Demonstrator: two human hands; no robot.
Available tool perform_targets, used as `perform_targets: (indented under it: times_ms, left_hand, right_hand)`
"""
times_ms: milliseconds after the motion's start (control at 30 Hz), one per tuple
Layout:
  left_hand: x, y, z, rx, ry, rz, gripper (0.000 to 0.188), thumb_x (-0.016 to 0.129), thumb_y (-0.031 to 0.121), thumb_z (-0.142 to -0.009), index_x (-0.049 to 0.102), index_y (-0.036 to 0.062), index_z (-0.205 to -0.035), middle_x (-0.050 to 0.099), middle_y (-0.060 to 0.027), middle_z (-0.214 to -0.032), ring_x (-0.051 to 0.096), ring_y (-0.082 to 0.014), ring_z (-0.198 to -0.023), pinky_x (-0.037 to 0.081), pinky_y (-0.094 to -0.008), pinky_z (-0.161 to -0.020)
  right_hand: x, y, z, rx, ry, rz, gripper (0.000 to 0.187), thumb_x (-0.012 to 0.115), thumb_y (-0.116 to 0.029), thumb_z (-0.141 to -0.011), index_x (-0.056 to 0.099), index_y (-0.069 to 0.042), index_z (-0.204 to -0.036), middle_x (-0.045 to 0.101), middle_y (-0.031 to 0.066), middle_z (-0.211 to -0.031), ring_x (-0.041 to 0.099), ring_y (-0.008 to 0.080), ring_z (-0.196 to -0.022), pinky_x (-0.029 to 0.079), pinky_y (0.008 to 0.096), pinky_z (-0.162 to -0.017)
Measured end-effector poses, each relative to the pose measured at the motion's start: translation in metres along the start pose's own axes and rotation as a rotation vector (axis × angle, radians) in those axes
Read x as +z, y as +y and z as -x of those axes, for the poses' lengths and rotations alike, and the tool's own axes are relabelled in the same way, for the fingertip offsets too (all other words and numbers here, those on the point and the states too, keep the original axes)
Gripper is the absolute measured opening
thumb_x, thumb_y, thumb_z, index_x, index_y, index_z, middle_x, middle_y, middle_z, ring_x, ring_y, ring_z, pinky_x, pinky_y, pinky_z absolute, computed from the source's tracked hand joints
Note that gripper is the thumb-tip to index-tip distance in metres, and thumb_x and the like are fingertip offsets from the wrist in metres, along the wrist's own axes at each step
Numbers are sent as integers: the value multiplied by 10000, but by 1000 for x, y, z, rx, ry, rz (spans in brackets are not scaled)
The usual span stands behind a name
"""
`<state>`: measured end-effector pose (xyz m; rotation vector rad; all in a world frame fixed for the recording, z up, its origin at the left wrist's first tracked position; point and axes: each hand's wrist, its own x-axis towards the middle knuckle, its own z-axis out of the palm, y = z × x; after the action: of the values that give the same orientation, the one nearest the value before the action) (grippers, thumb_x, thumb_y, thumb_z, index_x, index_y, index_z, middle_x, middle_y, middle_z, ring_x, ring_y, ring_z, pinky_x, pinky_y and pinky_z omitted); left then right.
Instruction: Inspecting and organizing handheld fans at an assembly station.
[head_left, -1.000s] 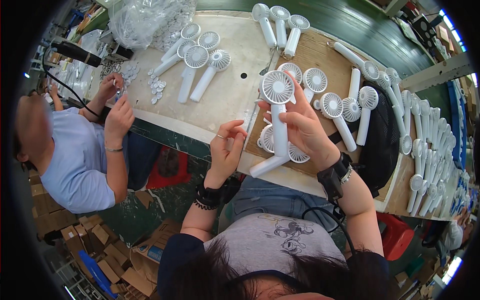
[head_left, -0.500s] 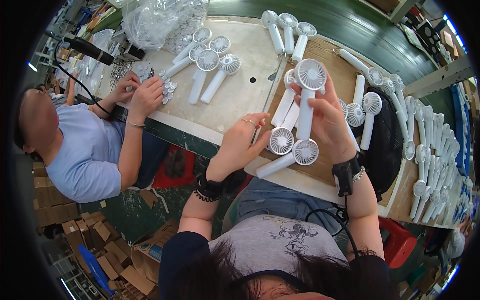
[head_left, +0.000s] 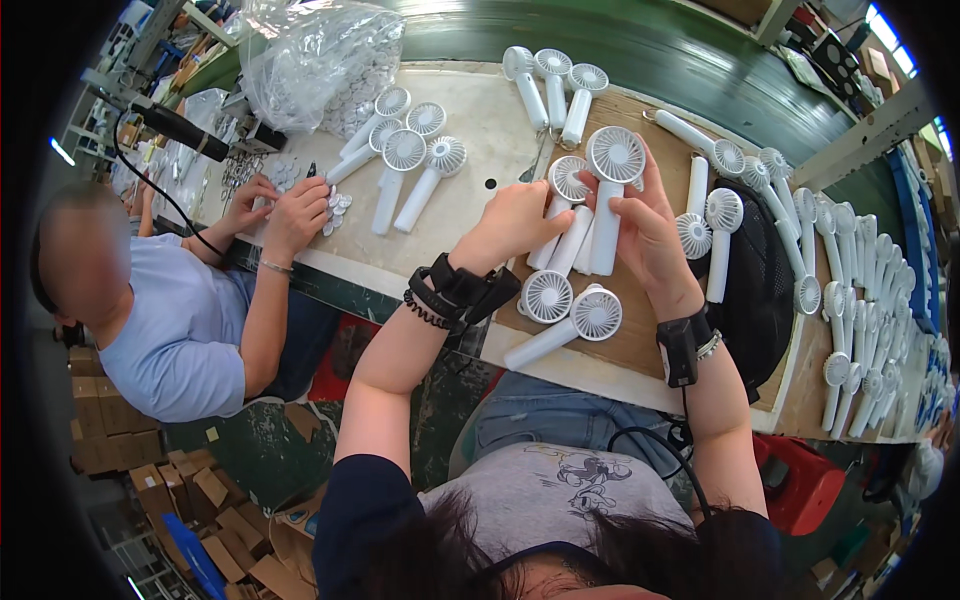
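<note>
White handheld fans lie on a brown board (head_left: 640, 340) in front of me. My right hand (head_left: 645, 225) holds one handheld fan (head_left: 604, 235) upright by its handle, its round grille facing me. To the left, my left hand (head_left: 512, 228) is closed at the upper handle of another fan (head_left: 569, 180), thumb across it; its far fingers are partly hidden. Close below lie a fan with its grille up (head_left: 547, 297) and a tilted fan (head_left: 597, 313).
A black mesh bag (head_left: 755, 290) lies right of my hands, with many fans (head_left: 860, 310) beyond it. On the left, a co-worker (head_left: 170, 320) handles small pale discs (head_left: 338, 212) beside a group of fans (head_left: 403, 152). A clear plastic bag (head_left: 320, 60) stands behind.
My left hand has moved forward from hovering with fingers apart to closing at a fan's handle. My right hand still holds its fan. The view has shifted slightly.
</note>
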<state>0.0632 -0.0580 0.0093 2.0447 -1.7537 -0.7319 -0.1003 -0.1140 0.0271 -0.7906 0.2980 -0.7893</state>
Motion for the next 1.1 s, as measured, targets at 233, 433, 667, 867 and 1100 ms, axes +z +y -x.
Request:
perform_targets:
  times_ms: [233,433,667,867,1100]
  left_hand:
    - [7,-35,-9,-13,178,244,355,548,265,-770,511,-28,-967,592,-156,-787,596,-256,-678,472,-345,-622]
    - [-5,-30,1,146,268,1126,276,467,143,-848,394,20,-1084,513,-48,-779,493,-120,-572,426,-239,-528]
    - [-2,-21,10,204,170,1355,237,395,117,-878,366,36,-1099,484,-44,-800,461,-99,-619,407,-225,-570]
    - [-3,-22,14,245,127,1404,234,336,130,-885,370,33,-1096,476,-52,-842,463,-101,-688,416,-237,-651]
    - [-2,-21,16,226,129,1362,241,342,124,-880,360,18,-1096,471,-48,-839,466,-94,-672,424,-239,-625]
  right_hand:
    - [0,2,-2,-28,-7,15,733,426,81,-730,139,-160,-1360,364,135,-1263,438,266,-1131,394,339,-922]
    - [-6,5,-4,-60,10,81,669,458,63,-736,193,-93,-1331,379,126,-1253,424,248,-1147,383,336,-933]
    - [0,7,-3,-21,-4,65,628,496,45,-738,233,-41,-1302,393,123,-1244,415,248,-1158,370,335,-944]
    - [0,8,-3,18,19,61,624,497,48,-734,243,-36,-1297,404,130,-1236,417,254,-1156,350,342,-963]
    - [2,12,-3,37,29,54,619,497,48,-733,251,-36,-1295,410,135,-1232,422,258,-1150,343,343,-969]
